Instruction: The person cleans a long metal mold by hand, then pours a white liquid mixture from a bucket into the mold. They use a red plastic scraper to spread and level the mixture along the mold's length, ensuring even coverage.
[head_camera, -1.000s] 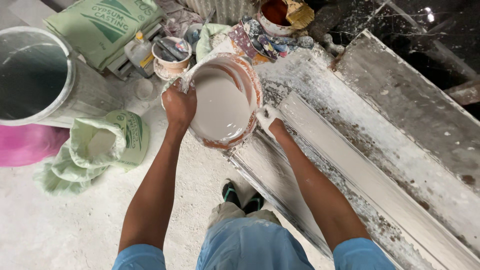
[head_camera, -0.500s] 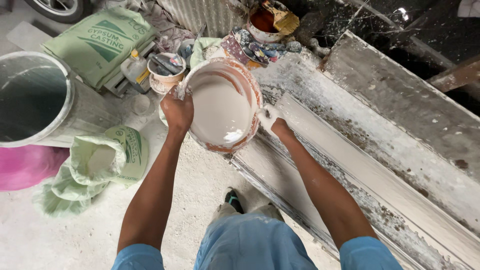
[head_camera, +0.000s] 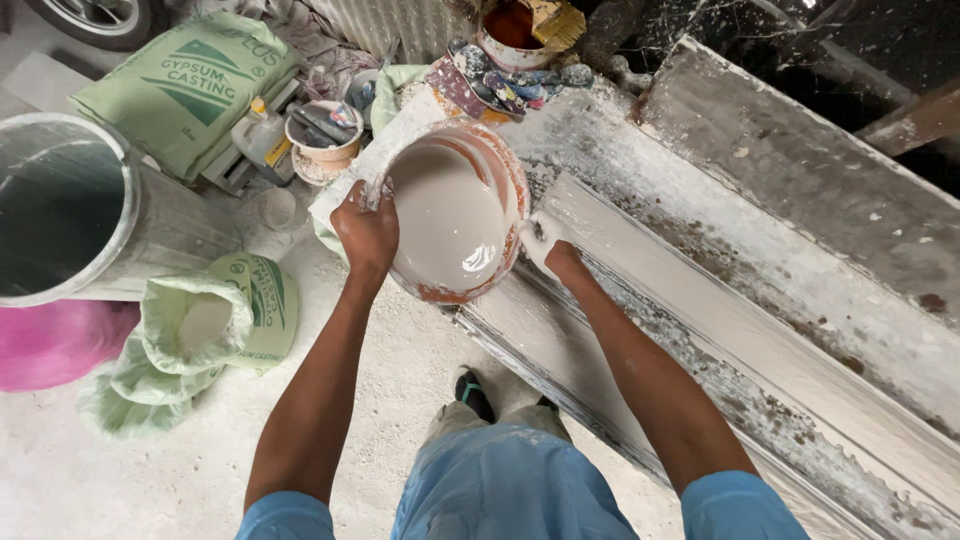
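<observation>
I hold a reddish bowl (head_camera: 505, 170) full of smooth white plaster slurry between both hands. My left hand (head_camera: 366, 228) grips its left rim, fingers curled over the edge. My right hand (head_camera: 542, 240), coated in white plaster, clasps the right rim. The bowl hangs over the near end of a long plaster-covered casting mould (head_camera: 760, 330) that runs off to the lower right. My feet stand on the dusty floor below the bowl.
A large grey drum (head_camera: 70, 210) and a pink tub (head_camera: 45, 340) stand at the left. An open green sack of white powder (head_camera: 200, 330) lies beside them, a closed green sack (head_camera: 190, 85) behind. Small pots with tools (head_camera: 322, 135) and a paint tin (head_camera: 515, 30) sit at the back.
The bowl has stayed in both hands and shifted slightly toward the mould. The slurry surface has settled and my view has tipped a little.
</observation>
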